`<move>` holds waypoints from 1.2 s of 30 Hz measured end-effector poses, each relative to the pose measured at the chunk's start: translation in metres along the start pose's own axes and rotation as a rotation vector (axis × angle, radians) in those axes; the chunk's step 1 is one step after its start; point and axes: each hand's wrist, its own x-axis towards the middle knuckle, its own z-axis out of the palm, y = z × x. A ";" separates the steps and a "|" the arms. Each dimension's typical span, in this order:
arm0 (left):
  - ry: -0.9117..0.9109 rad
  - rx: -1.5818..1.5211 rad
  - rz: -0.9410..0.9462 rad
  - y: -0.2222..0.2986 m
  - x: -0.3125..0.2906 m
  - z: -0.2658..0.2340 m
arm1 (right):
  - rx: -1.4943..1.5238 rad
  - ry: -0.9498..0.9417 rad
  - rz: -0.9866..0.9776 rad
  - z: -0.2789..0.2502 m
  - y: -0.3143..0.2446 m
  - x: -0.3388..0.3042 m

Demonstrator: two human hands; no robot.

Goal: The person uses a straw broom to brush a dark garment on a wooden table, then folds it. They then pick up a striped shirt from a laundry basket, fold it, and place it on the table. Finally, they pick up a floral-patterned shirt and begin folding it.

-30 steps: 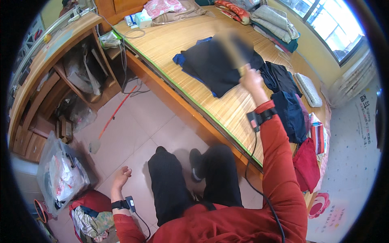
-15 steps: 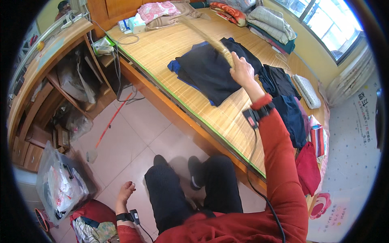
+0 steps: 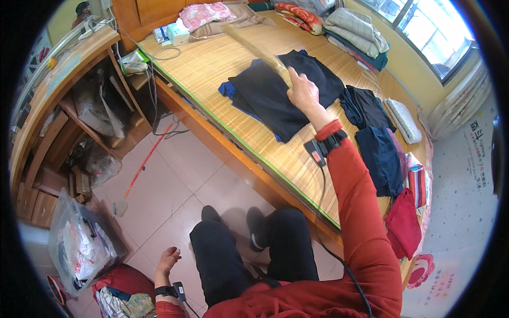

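My right hand (image 3: 304, 94) is closed around the near end of a long straw hand broom (image 3: 263, 53), held over the bed with its far end pointing toward the headboard. Motion smears the broom's tip. Beneath it a dark garment (image 3: 289, 114) with blue edges lies spread flat on the woven bed mat (image 3: 212, 69). Whether the broom touches the cloth or mat, I cannot tell. Low over the floor at my left side hangs my left hand (image 3: 169, 259), loosely open with nothing in it.
Folded dark clothes (image 3: 379, 159) and a red cloth (image 3: 404, 225) line the bed's right side. Folded quilts (image 3: 355, 32) sit by the window. A wooden desk (image 3: 63, 85), a clear plastic tub (image 3: 85, 244) and a red stick (image 3: 143, 164) are at left.
My right hand has moved left with the broom, whose far end has swung left too. My left hand has shifted slightly. The garment lies almost unchanged.
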 end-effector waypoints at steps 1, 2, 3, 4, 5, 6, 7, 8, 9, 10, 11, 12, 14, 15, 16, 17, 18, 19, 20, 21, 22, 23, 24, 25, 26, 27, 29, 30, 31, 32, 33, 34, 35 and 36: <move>0.002 -0.016 -0.014 -0.001 -0.002 0.002 | -0.056 -0.139 0.164 0.004 0.000 0.002; 0.025 0.000 -0.097 -0.001 -0.003 0.002 | -0.023 -0.134 0.074 0.010 -0.006 -0.007; 0.005 -0.040 -0.020 -0.001 -0.005 0.003 | -0.011 -0.234 0.051 0.019 -0.016 -0.028; 0.001 -0.044 -0.017 -0.001 -0.005 0.004 | 0.066 -0.239 -0.104 0.026 -0.028 -0.051; 0.017 -0.003 -0.092 -0.001 -0.006 0.006 | 0.145 -0.346 -0.236 0.027 -0.035 -0.075; -0.009 -0.030 -0.012 0.000 -0.007 0.007 | 0.264 -0.317 -0.377 0.026 -0.043 -0.100; -0.013 -0.016 -0.009 0.001 -0.008 0.009 | 0.387 -0.356 -0.512 0.019 -0.042 -0.113; 0.002 0.036 -0.079 0.001 -0.010 0.011 | 0.475 -0.276 -0.533 0.012 -0.041 -0.126; -0.026 0.013 0.003 0.001 -0.012 0.013 | 0.583 -0.209 -0.593 0.003 -0.039 -0.132; -0.036 0.027 0.012 0.000 -0.016 0.014 | 0.602 -0.181 -0.591 -0.008 -0.029 -0.131; -0.015 0.066 -0.053 -0.001 -0.020 0.015 | 0.584 -0.192 -0.481 -0.019 -0.019 -0.129; -0.040 0.018 0.027 -0.003 -0.025 0.016 | 0.510 -0.124 -0.344 -0.028 -0.009 -0.127; 0.014 0.018 -0.079 -0.007 -0.039 0.019 | 0.261 -0.001 -0.111 -0.044 0.018 -0.120; -0.015 -0.029 -0.008 -0.009 -0.046 0.020 | 0.123 -0.007 0.007 -0.052 0.033 -0.123; -0.006 -0.020 -0.064 -0.010 -0.049 0.022 | 0.000 -0.051 0.078 -0.057 0.040 -0.130; 0.025 0.007 -0.154 -0.011 -0.055 0.025 | -0.052 -0.090 0.044 -0.056 0.041 -0.142; 0.040 -0.035 -0.184 -0.012 -0.059 0.028 | -0.063 -0.186 0.037 -0.056 0.037 -0.165; 0.044 -0.044 -0.197 -0.014 -0.062 0.031 | -0.060 -0.286 -0.039 -0.057 0.033 -0.188; 0.008 -0.063 -0.132 -0.015 -0.064 0.034 | 0.071 -0.386 -0.118 -0.058 0.028 -0.212; 0.020 0.005 -0.204 -0.015 -0.064 0.038 | 0.149 -0.352 -0.332 -0.064 0.028 -0.236; -0.018 -0.023 -0.145 -0.015 -0.064 0.042 | 0.267 -0.489 -0.353 -0.068 0.027 -0.249; -0.040 -0.051 -0.118 -0.015 -0.063 0.044 | 0.318 -0.394 -0.391 -0.073 0.032 -0.249; -0.006 -0.014 -0.189 -0.014 -0.062 0.047 | 0.386 -0.312 -0.435 -0.079 0.040 -0.245; -0.045 -0.051 -0.118 -0.014 -0.061 0.049 | 0.474 -0.179 -0.537 -0.084 0.051 -0.238; -0.060 -0.058 -0.081 -0.013 -0.060 0.051 | 0.448 -0.001 -0.490 -0.087 0.069 -0.215; -0.031 -0.024 -0.148 -0.012 -0.059 0.052 | 0.271 -0.033 -0.279 -0.091 0.092 -0.191; -0.069 -0.066 -0.067 -0.010 -0.059 0.053 | -0.033 0.011 0.102 -0.091 0.139 -0.131; -0.027 -0.033 -0.143 -0.010 -0.059 0.054 | -0.137 -0.008 0.234 -0.088 0.161 -0.104; -0.061 -0.064 -0.076 -0.009 -0.060 0.055 | -0.212 -0.014 0.328 -0.081 0.178 -0.085; -0.054 -0.052 -0.086 -0.008 -0.061 0.056 | -0.273 0.020 0.330 -0.067 0.186 -0.074; -0.016 -0.013 -0.164 -0.008 -0.062 0.056 | -0.319 -0.060 0.401 -0.052 0.187 -0.072; -0.041 -0.049 -0.097 -0.008 -0.062 0.057 | -0.349 -0.108 0.297 -0.043 0.183 -0.074; -0.020 -0.046 -0.136 -0.008 -0.062 0.057 | -0.402 -0.162 0.248 -0.028 0.166 -0.093; 0.020 -0.014 -0.212 -0.008 -0.061 0.057 | -0.394 -0.211 0.150 -0.020 0.144 -0.112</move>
